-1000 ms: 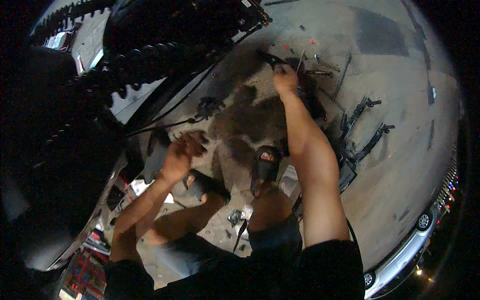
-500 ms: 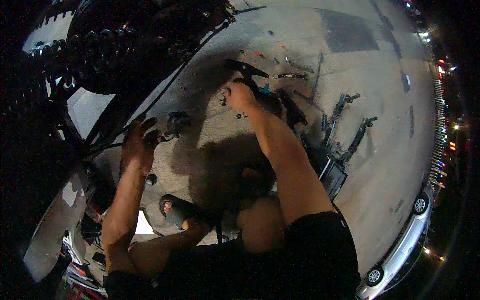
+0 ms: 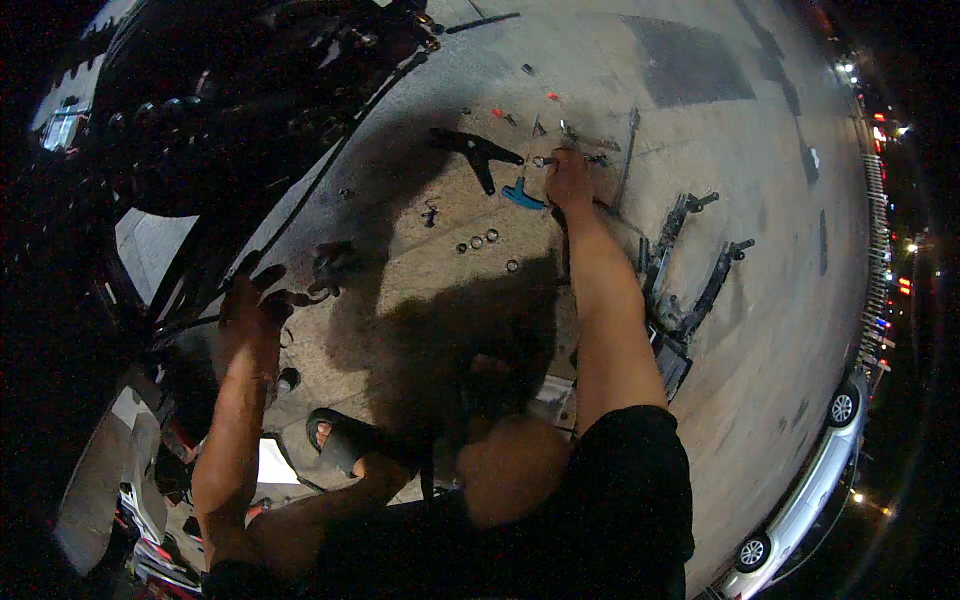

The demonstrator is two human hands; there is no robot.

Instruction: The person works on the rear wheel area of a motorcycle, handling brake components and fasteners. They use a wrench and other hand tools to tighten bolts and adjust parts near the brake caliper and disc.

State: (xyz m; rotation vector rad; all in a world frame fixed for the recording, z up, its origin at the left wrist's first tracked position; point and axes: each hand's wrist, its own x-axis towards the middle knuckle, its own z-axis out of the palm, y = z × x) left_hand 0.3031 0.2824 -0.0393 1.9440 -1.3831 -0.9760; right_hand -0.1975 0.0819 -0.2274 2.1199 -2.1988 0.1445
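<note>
On the ground (image 3: 430, 255), perhaps for reach, the wrench (image 3: 541, 161) is laid under the right hand (image 3: 571, 185), whose grip cannot be told; well apart, the left hand (image 3: 250, 315) is spread near a black part (image 3: 333, 262).

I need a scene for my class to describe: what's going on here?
A person's right hand is down over a wrench on the ground; whether it grips it is hidden. The left hand, fingers spread, is beside a dark part, too shadowy to tell if they touch. A blue-handled tool and black forked bracket lie near the right hand, with small round pieces closer to the person.
</note>
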